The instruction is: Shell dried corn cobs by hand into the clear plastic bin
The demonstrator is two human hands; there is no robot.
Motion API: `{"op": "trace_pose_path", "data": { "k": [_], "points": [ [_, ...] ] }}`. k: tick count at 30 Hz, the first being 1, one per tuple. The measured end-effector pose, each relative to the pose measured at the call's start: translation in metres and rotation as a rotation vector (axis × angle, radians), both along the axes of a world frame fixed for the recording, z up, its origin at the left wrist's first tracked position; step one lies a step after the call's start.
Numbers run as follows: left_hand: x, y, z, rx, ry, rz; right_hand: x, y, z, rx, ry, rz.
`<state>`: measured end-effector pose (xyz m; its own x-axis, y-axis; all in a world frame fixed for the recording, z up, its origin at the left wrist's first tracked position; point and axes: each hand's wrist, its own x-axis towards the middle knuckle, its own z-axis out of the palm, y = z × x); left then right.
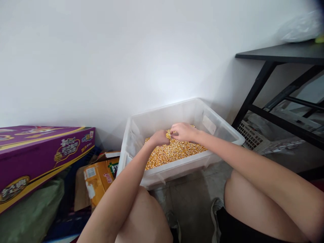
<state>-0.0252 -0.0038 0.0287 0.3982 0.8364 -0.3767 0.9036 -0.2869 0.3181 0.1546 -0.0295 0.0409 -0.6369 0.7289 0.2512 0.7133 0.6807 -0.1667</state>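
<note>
Gripping corn cob [168,134] — left hand [160,137] | right hand [183,131] alongside | kernels [172,153] below

Single head-mounted view, facing forward and down over my knees [146,216]. The translucent plastic tub [181,164] sits near, just below frame centre; coverage spans white wall [101,50] ahead, purple carton [45,158] left, black tabletop [278,52] right.

Soft light brightens the wall [164,74] behind the tub [179,170]; the floor [192,192] before the tub is dim, shadow greying its right.
</note>
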Motion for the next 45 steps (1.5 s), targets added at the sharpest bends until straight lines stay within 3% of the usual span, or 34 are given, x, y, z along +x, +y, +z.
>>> {"op": "trace_pose_path", "data": {
  "k": [4,14,20,27,33,38,42,45],
  "points": [
    [0.002,0.0,-0.001,-0.065,-0.041,-0.008,-0.007,-0.005,0.001,0.008,-0.082,0.019],
    [0.006,0.0,-0.003,-0.141,-0.13,0.069,-0.014,-0.011,0.003,0.029,-0.124,-0.1],
    [0.01,-0.003,-0.002,-0.046,-0.179,0.026,-0.013,-0.012,0.004,0.069,-0.102,-0.126],
    [0.012,-0.007,-0.002,0.152,-0.125,-0.023,-0.007,-0.004,0.004,-0.005,-0.051,-0.16],
    [0.012,-0.009,-0.003,0.296,-0.019,-0.134,0.012,0.016,-0.004,-0.267,0.005,-0.257],
    [0.006,-0.007,-0.001,0.358,0.076,-0.157,0.025,0.03,-0.015,-0.35,-0.039,-0.357],
    [0.007,-0.01,0.002,0.405,0.123,-0.171,0.019,0.027,-0.016,-0.488,0.205,-0.266],
    [0.013,-0.017,0.008,0.508,0.164,-0.182,0.01,0.02,-0.016,-0.807,0.225,-0.165]
  ]
}}
